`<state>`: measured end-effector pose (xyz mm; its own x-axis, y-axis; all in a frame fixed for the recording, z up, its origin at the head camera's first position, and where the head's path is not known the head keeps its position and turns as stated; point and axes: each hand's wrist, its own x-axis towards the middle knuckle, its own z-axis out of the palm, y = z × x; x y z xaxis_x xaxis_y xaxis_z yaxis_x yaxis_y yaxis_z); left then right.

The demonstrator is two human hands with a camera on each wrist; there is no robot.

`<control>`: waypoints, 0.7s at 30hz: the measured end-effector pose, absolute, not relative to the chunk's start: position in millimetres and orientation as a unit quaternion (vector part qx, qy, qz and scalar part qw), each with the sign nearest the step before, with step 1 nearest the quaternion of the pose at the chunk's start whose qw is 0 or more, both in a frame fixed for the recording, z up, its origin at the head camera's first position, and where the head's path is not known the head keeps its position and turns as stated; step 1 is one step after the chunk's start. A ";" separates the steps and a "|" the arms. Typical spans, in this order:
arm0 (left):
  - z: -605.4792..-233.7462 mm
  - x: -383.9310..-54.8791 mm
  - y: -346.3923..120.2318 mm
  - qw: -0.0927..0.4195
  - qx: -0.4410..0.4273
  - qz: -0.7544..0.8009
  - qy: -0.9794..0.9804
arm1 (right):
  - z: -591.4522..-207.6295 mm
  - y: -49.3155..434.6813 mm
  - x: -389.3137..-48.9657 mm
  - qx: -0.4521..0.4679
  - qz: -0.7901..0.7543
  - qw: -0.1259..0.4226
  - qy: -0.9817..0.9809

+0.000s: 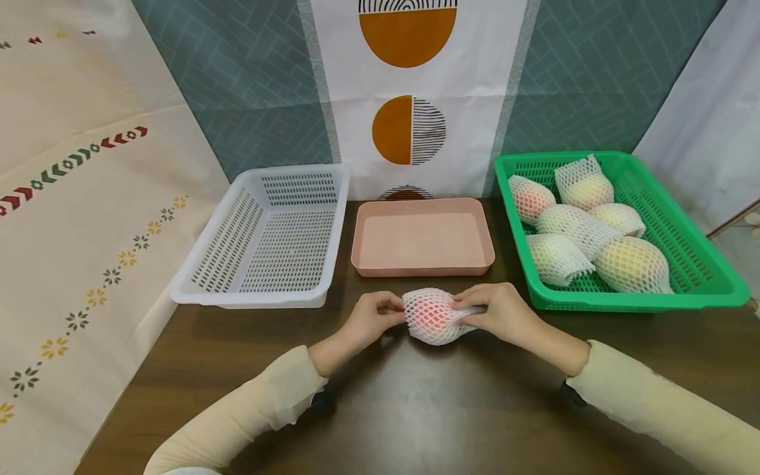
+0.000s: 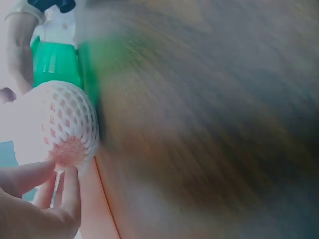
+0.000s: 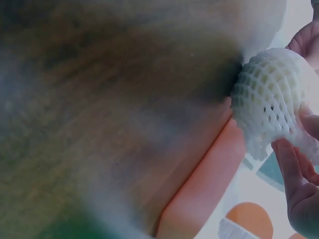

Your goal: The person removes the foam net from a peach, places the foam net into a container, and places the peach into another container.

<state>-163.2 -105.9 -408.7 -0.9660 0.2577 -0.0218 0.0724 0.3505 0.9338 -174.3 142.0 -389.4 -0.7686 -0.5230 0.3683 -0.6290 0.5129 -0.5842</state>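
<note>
A round fruit, reddish and pale yellow, sits inside a white foam net at the middle of the table. My left hand pinches the left edge of the net between thumb and fingers. At the opposite end, my right hand grips the net's loose, gathered tail. The left wrist view shows the fruit's red end bare at the net's opening, beside the left fingertips. Seen from the right wrist, the net covers a pale yellow-green side, and the tail lies between thumb and fingers.
Behind the hands lies a shallow pink tray. A white slotted basket stands at the left. On the right, a green basket holds several netted fruits. Cloths with patterns hang behind the dark wooden table.
</note>
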 end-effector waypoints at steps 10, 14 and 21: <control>-405.1 -168.8 -99.7 0.152 0.094 0.634 0.753 | -391.6 148.5 -178.0 0.314 0.380 0.054 -0.868; -401.1 -168.0 -94.8 0.171 0.113 0.614 0.763 | -393.2 149.7 -178.7 0.304 0.368 0.050 -0.877; -406.7 -168.3 -80.8 0.198 0.121 0.615 0.753 | -399.4 154.0 -176.8 0.279 0.361 0.018 -0.889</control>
<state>-168.3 -80.8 -406.7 -0.8920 0.4265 -0.1501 -0.0617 0.2140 0.9749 -176.8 154.0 -399.4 -0.8432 -0.4843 0.2334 -0.5098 0.5828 -0.6328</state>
